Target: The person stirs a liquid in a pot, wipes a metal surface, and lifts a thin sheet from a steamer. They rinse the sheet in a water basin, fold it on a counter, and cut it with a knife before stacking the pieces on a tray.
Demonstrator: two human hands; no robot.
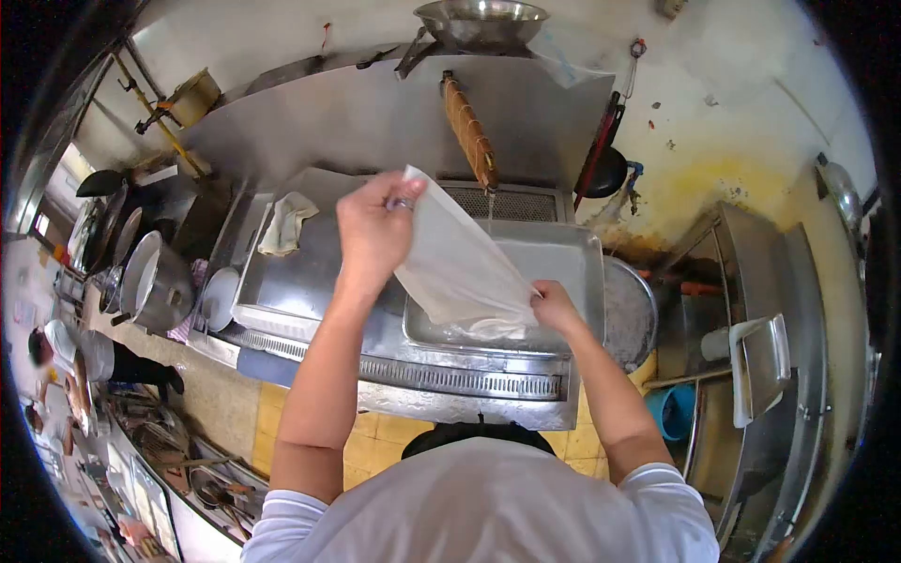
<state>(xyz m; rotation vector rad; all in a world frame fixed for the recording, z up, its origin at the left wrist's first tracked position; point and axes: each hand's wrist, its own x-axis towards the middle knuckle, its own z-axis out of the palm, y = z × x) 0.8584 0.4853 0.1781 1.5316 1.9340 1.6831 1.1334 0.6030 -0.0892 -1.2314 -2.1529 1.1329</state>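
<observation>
A thin white cloth (460, 253) is stretched on a slant between my two hands. My left hand (375, 220) is raised and closed on its upper corner. Lower and to the right, my right hand (556, 306) pinches another edge. The cloth's bottom folds hang down to the water in a rectangular metal tray (598, 272). Above the tray, a thin stream of water falls from a spout with a brown wrapping (467, 131).
Left of the tray, a crumpled cloth (288, 223) lies on the steel counter (375, 352). A round metal basin (631, 314) stands at the right, above a blue bucket (671, 411). Large pots (158, 286) stand at left; other people (99, 355) are beyond.
</observation>
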